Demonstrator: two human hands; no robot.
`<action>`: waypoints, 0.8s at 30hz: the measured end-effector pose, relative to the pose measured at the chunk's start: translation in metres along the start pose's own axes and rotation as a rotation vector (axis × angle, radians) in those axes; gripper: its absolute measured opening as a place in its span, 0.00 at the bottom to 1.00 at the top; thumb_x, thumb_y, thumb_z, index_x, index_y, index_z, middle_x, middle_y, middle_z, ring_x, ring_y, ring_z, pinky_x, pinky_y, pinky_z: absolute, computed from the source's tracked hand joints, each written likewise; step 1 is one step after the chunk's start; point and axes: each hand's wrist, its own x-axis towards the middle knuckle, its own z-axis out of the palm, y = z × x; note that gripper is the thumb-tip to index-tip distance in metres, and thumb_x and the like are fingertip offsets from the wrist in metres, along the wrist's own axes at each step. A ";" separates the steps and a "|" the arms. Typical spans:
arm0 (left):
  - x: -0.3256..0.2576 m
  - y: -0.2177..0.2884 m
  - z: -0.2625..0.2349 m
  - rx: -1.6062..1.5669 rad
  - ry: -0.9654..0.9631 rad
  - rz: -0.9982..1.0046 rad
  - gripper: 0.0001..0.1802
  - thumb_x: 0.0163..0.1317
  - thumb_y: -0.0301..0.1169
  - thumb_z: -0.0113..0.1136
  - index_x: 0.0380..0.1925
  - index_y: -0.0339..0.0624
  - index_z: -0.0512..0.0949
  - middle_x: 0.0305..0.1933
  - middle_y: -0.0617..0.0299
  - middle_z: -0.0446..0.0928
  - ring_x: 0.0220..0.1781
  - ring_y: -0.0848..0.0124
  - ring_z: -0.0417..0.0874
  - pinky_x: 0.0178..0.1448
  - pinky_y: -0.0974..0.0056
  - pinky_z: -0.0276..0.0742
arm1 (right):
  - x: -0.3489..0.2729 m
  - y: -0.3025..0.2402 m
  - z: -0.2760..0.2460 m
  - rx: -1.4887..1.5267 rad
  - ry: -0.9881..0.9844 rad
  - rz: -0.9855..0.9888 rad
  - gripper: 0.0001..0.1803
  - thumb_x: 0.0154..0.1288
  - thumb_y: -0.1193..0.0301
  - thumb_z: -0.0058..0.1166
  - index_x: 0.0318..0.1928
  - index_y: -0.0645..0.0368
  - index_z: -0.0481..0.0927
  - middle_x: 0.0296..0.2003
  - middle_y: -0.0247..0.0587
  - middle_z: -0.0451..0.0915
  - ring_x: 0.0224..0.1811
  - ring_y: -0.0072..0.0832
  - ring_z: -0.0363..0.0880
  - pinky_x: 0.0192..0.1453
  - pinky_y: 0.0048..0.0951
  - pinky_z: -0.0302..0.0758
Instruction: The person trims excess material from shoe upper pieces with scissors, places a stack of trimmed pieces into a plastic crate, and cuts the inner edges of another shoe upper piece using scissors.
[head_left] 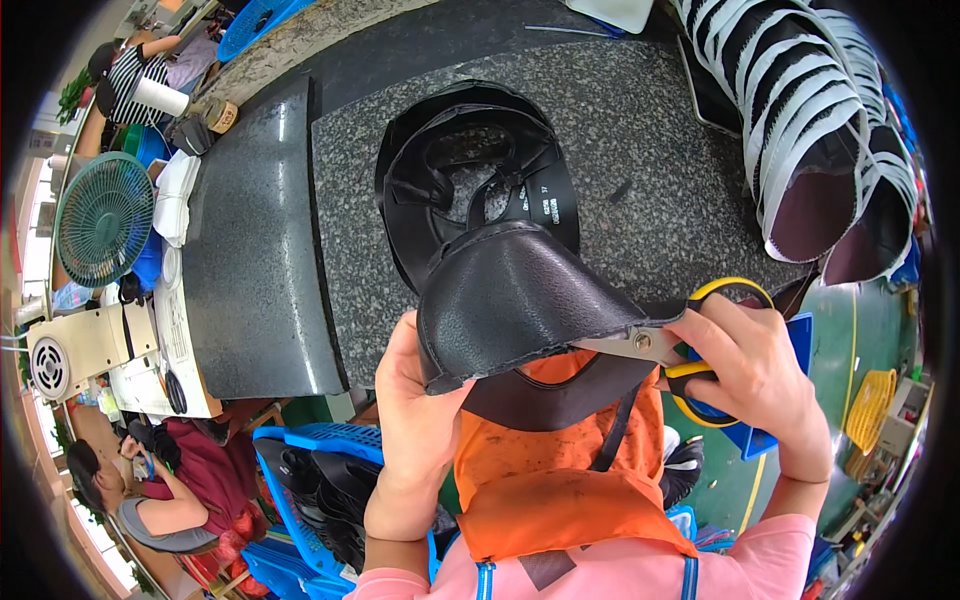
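Note:
A black leather shoe upper (520, 300) is held up in front of my orange apron, over the near edge of the granite worktop (650, 170). My left hand (415, 430) grips its left end, thumb and fingers pinching the edge. With my right hand (755, 370) I hold scissors (640, 343) by their yellow-and-black handles. The blades lie along the upper's lower right edge, pointing left; the fingers of that hand also lie close to the upper's right tip. Behind it, more black shoe uppers (560, 170) lie nested on the worktop, partly covered by the held one.
Nested black pieces with white edges (790, 110) stand at the right edge of the worktop. A blue basket (318, 440) of black pieces is at my lower left. Beyond the dark slab (255, 250) are a green fan (103, 218) and a seated co-worker (165, 515).

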 end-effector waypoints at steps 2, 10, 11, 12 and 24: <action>-0.001 -0.002 0.003 0.013 0.017 0.049 0.24 0.56 0.13 0.63 0.54 0.34 0.72 0.51 0.63 0.80 0.52 0.75 0.81 0.59 0.68 0.75 | 0.004 0.000 -0.003 -0.002 -0.008 -0.002 0.33 0.40 0.71 0.69 0.52 0.59 0.77 0.28 0.37 0.71 0.26 0.35 0.78 0.27 0.36 0.72; 0.000 -0.003 0.007 -0.078 -0.035 0.077 0.34 0.56 0.14 0.66 0.64 0.33 0.69 0.61 0.55 0.77 0.61 0.67 0.79 0.66 0.62 0.75 | 0.010 0.008 -0.010 -0.007 -0.062 -0.048 0.34 0.40 0.68 0.71 0.53 0.56 0.76 0.27 0.36 0.68 0.23 0.35 0.76 0.25 0.36 0.72; 0.001 -0.004 0.006 -0.100 -0.039 0.088 0.34 0.55 0.14 0.67 0.64 0.33 0.69 0.63 0.53 0.76 0.63 0.65 0.79 0.68 0.60 0.75 | 0.012 0.007 -0.012 -0.024 -0.069 -0.055 0.35 0.39 0.68 0.71 0.53 0.56 0.76 0.28 0.36 0.68 0.23 0.36 0.76 0.25 0.36 0.72; 0.001 -0.004 0.006 -0.093 -0.040 0.084 0.34 0.55 0.14 0.67 0.64 0.33 0.69 0.63 0.53 0.76 0.63 0.65 0.79 0.68 0.60 0.75 | 0.013 0.007 -0.014 -0.019 -0.066 -0.051 0.35 0.39 0.68 0.71 0.53 0.56 0.76 0.28 0.36 0.68 0.23 0.36 0.76 0.25 0.36 0.72; -0.008 -0.024 -0.006 -0.053 0.109 0.059 0.24 0.66 0.19 0.56 0.62 0.32 0.67 0.56 0.45 0.76 0.48 0.51 0.85 0.35 0.50 0.90 | 0.015 0.004 -0.007 -0.109 0.003 -0.083 0.24 0.50 0.68 0.64 0.50 0.56 0.79 0.25 0.33 0.64 0.18 0.27 0.73 0.20 0.30 0.68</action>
